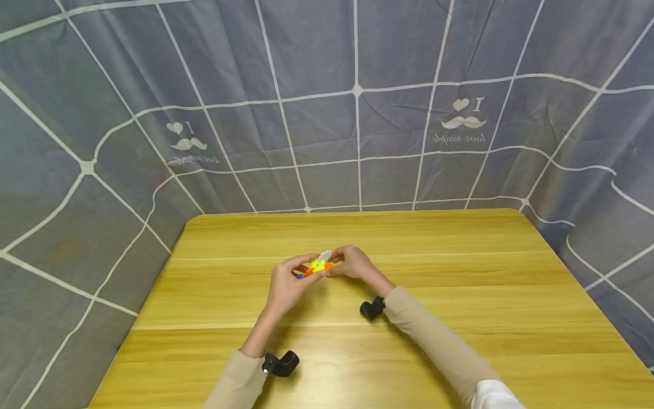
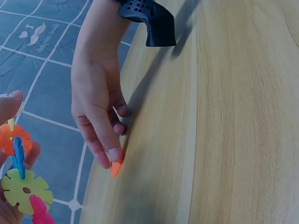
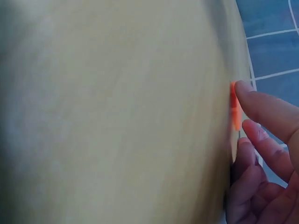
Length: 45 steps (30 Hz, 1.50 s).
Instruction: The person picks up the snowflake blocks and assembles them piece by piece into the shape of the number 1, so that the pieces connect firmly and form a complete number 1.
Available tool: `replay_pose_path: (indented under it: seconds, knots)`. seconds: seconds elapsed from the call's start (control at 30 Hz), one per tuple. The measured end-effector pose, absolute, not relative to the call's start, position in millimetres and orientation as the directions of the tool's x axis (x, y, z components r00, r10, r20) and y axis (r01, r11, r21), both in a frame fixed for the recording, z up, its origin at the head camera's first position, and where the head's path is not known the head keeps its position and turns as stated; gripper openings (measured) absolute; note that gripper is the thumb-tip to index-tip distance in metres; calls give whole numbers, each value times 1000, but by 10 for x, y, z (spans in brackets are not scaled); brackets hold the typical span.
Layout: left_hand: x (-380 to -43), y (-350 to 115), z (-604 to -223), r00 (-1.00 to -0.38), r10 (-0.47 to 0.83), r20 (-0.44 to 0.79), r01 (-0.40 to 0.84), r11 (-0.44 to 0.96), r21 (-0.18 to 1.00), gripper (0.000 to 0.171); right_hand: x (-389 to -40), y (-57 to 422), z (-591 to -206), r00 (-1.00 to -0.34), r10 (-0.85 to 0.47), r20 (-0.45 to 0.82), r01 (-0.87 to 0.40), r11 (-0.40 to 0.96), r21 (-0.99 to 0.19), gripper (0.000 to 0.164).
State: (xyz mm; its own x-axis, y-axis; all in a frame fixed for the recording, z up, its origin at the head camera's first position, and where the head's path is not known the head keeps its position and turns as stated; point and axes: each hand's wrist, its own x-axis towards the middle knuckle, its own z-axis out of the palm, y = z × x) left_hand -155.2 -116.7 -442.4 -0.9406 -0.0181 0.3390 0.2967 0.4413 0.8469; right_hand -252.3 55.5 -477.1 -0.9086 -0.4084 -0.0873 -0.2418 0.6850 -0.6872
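Note:
Several notched plastic snowflake discs are joined in a small cluster in my left hand (image 1: pixel 286 284), pinched between thumb and fingers. In the left wrist view it includes an orange disc (image 2: pixel 14 139), a blue disc (image 2: pixel 18 156), a yellow disc (image 2: pixel 27 190) and a pink disc (image 2: pixel 41 211). A white disc (image 1: pixel 325 255) shows at the top in the head view. My right hand (image 1: pixel 355 266) pinches a single orange disc (image 3: pixel 235 106), seen nearly edge-on, between thumb and fingers. It is close beside the cluster; the head view is too small to tell whether they touch.
Both hands are above a wooden table (image 1: pixel 409 352). Grey curtains (image 1: pixel 317 130) with white lines surround its back and sides. A black wrist camera (image 1: pixel 281 363) sits on the left wrist, another black camera (image 1: pixel 372 308) on the right.

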Motion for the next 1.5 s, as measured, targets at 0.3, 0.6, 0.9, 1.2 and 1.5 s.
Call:
replay_pose_path:
  seconds: [0.3,0.6,0.9,1.2,1.5]
  knots:
    - [-1558,-1223,-4373,-940,-26,340,291,460,839,35,-2539,472,-4736,-902,-422,-88,-256,689,-678,32]
    - [-1552,-1277,-4336,-932,-39,360,306,443,842,35,-2567,405,-4683,-899,-428,-97,-250,681,-688,39]
    - [-1563,-1298,-4318,-937,-59,344,286,435,853,36,-2572,485,-4667,-876,-480,-44,-302,617,-727,18]
    - [-1542,-1241,-4355,-948,-66,310,263,385,885,38,-2476,635,-4590,-896,-444,24,-291,543,-788,16]
    - [-1588,-1118,-4452,-946,-1,323,299,376,877,37,-2340,847,-4481,-938,-336,87,-251,483,-839,17]
